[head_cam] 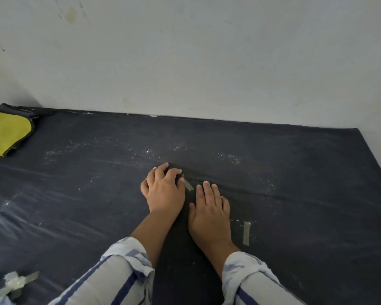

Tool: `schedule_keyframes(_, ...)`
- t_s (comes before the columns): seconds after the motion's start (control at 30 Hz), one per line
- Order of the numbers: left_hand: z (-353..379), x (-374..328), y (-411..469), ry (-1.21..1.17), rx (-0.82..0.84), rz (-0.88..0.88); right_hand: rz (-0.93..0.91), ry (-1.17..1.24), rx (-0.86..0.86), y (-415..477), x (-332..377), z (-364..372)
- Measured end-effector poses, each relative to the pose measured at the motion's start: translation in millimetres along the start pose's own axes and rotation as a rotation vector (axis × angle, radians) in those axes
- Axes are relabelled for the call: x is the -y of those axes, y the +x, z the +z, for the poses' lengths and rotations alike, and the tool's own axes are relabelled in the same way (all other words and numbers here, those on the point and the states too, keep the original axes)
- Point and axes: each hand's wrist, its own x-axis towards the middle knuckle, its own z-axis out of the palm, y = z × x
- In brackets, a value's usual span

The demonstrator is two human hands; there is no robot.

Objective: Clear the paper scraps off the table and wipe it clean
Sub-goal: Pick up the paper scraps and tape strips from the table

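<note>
The table is covered in a dark sheet dusted with white specks. My left hand rests at its middle with fingers curled, the fingertips picking at the end of a short tape strip stuck to the sheet. My right hand lies flat beside it, fingers together, pressing the sheet down just below that strip. A second tape strip sticks to the sheet right of my right wrist. Crumpled tape and paper scraps lie at the near left corner.
A yellow cloth with a dark edge lies at the far left corner. A white wall runs along the table's far edge. The table's right edge slants toward the near right.
</note>
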Motion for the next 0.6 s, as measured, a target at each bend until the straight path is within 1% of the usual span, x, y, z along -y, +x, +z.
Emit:
schedule_keyframes(0.3,3.5,4.1,-2.1,-0.030,-0.070,0.068,-0.009,-0.015,-0.024,0.3,-0.6,2.1)
schedule_keyframes(0.5,5.6,4.6,-8.4,-0.048,-0.129,0.213,-0.012,-0.008,-0.035,0.0,-0.8,1.5)
schedule_keyframes(0.6,5.9,3.9,-8.1,-0.073,-0.132,0.233,-0.013,-0.005,-0.033,0.3,-0.7,1.4)
